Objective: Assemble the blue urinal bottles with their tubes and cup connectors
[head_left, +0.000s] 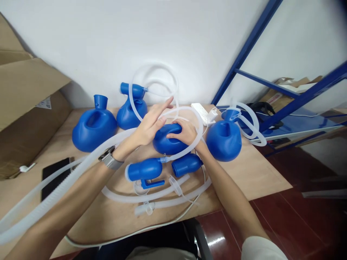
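My right hand (187, 133) grips a blue plastic urinal bottle (168, 143) in the middle of the table, its fingers curled over the top around the handle hollow. My left hand (151, 124) is open above the bottle's left side, fingers stretched out to the upper right; whether it touches the bottle is unclear. A clear corrugated hose (199, 124) loops around my right hand and the bottle. It joins a blue funnel-shaped urinal head (146, 169) lying in front. Beside that head lies another blue urinal piece (187, 165), partly behind my right forearm.
More blue bottles stand at the left (94, 130), back (132, 113) and right (224, 141). Loose clear tubing (157, 196) lies at the front. A white power strip (200, 113) sits by the wall. At the left are a cardboard box (27, 108) and a black tablet-like slab (55, 173).
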